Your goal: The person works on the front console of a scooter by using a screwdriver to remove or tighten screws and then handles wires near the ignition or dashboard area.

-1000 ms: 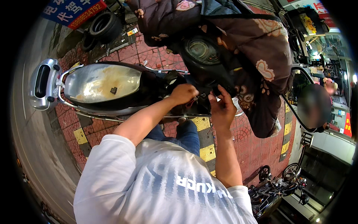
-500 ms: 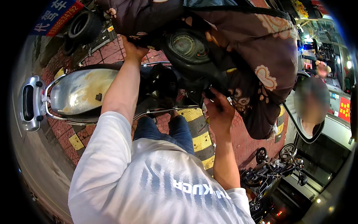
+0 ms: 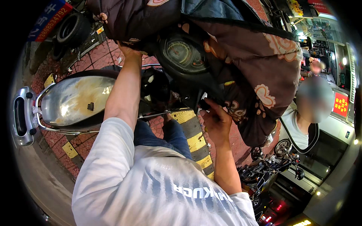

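A scooter stands crosswise in front of me, with a dark dashboard and a worn, light-patched seat. A brown quilted wind cover with pale heart patterns hangs over its front. My left hand reaches to the edge of the cover at the left handlebar; its fingers are hidden beneath the fabric. Below the dashboard, my right hand has its thumb and fingers closed around a small black piece next to the scooter's body. Part of that piece is covered by the fingers.
A small dark object lies on the seat. Old tyres are at the far left, and a parked motorcycle at the right. The mirror sticks out at the right. Yellow-black ramp strips lie by my feet.
The view has shifted, so the scooter's rear and seat sit slightly further left. Both hands stay at the same parts of the scooter; the right one's fingers remain at the black piece.
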`<state>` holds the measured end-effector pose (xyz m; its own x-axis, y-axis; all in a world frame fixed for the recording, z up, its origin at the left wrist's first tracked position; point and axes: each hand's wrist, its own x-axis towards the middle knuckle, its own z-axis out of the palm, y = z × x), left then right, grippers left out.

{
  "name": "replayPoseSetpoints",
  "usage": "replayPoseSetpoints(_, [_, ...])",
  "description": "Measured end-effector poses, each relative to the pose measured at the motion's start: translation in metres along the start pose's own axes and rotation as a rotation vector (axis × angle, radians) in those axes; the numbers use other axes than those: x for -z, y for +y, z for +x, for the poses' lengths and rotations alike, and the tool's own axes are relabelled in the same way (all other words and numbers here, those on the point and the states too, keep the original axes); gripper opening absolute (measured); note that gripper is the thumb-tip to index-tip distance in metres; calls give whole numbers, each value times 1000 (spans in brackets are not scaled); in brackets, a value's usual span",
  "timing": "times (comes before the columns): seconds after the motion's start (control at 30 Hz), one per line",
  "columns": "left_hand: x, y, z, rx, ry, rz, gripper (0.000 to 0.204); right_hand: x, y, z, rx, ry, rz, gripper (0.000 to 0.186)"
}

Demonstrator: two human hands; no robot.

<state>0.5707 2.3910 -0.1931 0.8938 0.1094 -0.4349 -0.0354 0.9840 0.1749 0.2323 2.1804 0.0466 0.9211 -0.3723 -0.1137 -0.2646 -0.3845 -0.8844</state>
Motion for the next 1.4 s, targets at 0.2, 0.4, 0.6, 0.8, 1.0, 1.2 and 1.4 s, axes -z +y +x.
replayPoseSetpoints(0.2, [-7, 0, -4, -48, -65, 62, 66, 8, 1, 2, 18, -33, -87, 42])
replayPoseSetpoints(0.4, [-9, 5, -12, -6, -73, 121, 68, 4, -2, 2, -32, -22, 41, 36])
replayPoseSetpoints(0.6, [-16, 4, -20, 39, -31, 152, 70, 3, -4, 3, 23, -11, -29, 33])
replayPoseSetpoints(0.8, [-8, 10, -15, 83, -24, 145, 72, -1, -2, 1, -11, 15, 34, 34])
replayPoseSetpoints(1.0, [18, 18, 1, 170, -9, 264, 73, 2, 11, -1, 15, 8, -10, 39])
replayPoseSetpoints(1.2, [63, 51, -29, 207, 266, 479, 56, -4, 6, -7, 93, 99, -7, 41])
replayPoseSetpoints(1.4, [68, 15, -177, 415, 50, 1033, 30, 11, 34, -28, 132, 292, -81, 32])
